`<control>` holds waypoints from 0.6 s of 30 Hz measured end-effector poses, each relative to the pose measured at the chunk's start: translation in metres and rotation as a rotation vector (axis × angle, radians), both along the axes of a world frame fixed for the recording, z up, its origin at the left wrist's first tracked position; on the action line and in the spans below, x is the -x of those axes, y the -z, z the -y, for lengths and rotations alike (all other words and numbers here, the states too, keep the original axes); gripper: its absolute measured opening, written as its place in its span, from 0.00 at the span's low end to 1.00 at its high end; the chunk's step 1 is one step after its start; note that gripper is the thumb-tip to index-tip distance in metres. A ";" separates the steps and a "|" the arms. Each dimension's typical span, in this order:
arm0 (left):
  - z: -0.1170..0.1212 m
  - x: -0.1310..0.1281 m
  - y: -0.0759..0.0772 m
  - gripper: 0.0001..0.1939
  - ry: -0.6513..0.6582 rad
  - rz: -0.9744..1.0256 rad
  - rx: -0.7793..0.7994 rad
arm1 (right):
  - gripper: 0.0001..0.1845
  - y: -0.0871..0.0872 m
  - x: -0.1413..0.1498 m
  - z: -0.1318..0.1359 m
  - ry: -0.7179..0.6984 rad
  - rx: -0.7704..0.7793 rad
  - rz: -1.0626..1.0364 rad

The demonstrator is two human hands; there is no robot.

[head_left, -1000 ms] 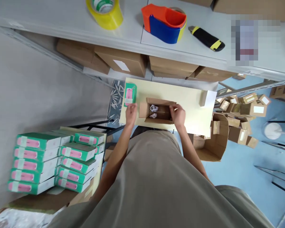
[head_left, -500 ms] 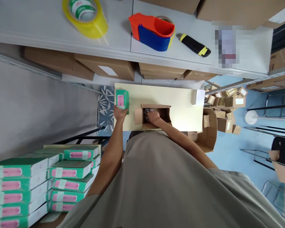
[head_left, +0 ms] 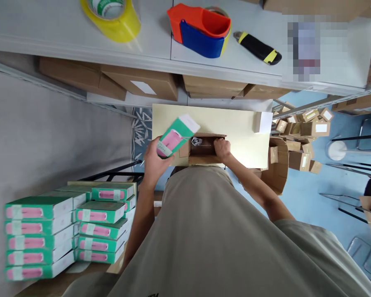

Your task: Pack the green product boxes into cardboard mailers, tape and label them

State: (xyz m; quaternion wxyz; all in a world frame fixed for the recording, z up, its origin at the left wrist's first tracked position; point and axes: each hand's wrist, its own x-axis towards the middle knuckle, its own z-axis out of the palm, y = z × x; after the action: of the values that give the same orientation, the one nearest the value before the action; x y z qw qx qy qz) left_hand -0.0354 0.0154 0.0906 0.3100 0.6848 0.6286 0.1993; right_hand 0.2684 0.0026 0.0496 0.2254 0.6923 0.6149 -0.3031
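My left hand grips a green and white product box with a pink picture on its side, held tilted above the left end of an open cardboard box. Crumpled paper lies inside the carton at its left end. At the carton's right end, my right hand is closed over the wall or flap there; its fingertips are hidden. The carton stands on a pale yellow tabletop.
A small white box stands at the table's right. On the shelf above are yellow tape, a red and blue tape dispenser and a utility knife. Stacked green boxes stand lower left; small cartons lie right.
My left hand has lifted the green box off the table and brought it right, tilted, toward the carton. My right hand has left the crumpled paper and moved to the carton's right end.
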 end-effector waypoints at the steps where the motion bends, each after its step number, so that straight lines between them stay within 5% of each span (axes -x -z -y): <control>1: 0.000 -0.008 -0.007 0.39 0.079 -0.016 -0.004 | 0.20 0.000 -0.004 0.003 0.009 -0.003 0.015; 6: -0.001 -0.052 -0.025 0.41 0.446 -0.099 0.052 | 0.22 -0.019 -0.049 0.037 0.131 -0.120 -0.055; 11: -0.006 -0.093 -0.011 0.41 0.606 -0.229 0.150 | 0.49 -0.036 -0.082 0.078 0.195 -0.399 -0.327; 18: -0.014 -0.116 0.020 0.41 0.653 -0.372 0.166 | 0.46 0.010 -0.069 0.066 0.110 -0.353 -0.424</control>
State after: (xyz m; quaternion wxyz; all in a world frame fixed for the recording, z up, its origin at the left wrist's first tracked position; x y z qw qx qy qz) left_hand 0.0807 0.0293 0.0702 0.2922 0.8460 0.4371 -0.0890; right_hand 0.3373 -0.0636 0.0394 -0.0490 0.6743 0.6533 -0.3409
